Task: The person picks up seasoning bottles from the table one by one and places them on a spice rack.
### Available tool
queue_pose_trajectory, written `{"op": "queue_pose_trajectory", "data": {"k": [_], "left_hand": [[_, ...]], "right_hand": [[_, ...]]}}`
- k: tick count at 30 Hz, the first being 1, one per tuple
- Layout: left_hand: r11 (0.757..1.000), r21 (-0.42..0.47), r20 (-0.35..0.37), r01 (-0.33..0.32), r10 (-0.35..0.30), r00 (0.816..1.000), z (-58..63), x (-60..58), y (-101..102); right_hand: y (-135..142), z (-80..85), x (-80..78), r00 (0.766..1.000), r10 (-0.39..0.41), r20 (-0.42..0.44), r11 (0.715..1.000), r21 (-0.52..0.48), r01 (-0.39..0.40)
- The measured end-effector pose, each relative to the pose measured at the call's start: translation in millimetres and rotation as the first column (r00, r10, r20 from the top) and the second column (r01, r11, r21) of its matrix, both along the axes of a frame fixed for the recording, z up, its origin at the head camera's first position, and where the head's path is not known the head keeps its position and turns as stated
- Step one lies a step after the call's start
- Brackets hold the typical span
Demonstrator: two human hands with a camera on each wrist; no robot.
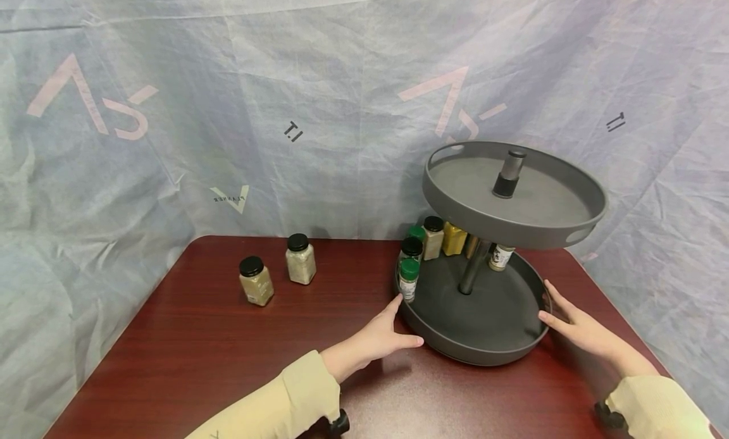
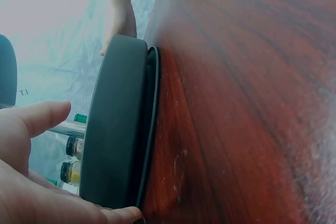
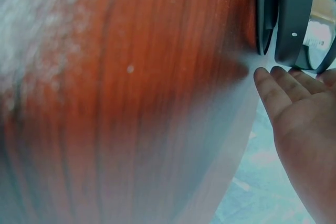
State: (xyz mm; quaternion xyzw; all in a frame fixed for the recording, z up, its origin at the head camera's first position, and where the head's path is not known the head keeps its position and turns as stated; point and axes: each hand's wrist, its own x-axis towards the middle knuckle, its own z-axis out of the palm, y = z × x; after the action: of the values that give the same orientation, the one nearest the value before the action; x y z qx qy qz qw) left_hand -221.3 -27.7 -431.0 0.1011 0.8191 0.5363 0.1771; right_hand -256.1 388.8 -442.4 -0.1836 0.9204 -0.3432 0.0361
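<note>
A dark grey two-tier round turntable rack stands at the right of the table, its upper tray raised on a central post. My left hand is at the left front of the lower tray, fingers extended along its outer wall and thumb spread. On the opposite side, my right hand has its straight fingertips right at the tray's rim. Near the left fingertips stands a green-capped spice jar inside the lower tray. Behind it are a black-capped jar and a yellow jar; a white-labelled jar sits farther right, partly hidden by the upper tray.
Two black-capped square spice jars, one nearer and one farther back, stand on the left of the reddish-brown table. A grey printed cloth hangs just behind the table.
</note>
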Motion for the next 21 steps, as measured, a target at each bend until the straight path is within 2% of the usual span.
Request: {"op": "queue_pose_trajectory", "data": {"k": [8,21], "left_hand": [[1.0,0.008,0.003,-0.015,0.015,1.0,0.7,-2.0,1],[1.0,0.025,0.011,-0.017,0.017,1.0,-1.2,-10.7,-2]], "right_hand": [[0,-1.8,-0.3,1.0,0.023,-0.01,0.999,-0.026,-0.023],[-1,-0.1,-0.3,1.0,-0.001,0.016,1.0,-0.005,0.001]]}}
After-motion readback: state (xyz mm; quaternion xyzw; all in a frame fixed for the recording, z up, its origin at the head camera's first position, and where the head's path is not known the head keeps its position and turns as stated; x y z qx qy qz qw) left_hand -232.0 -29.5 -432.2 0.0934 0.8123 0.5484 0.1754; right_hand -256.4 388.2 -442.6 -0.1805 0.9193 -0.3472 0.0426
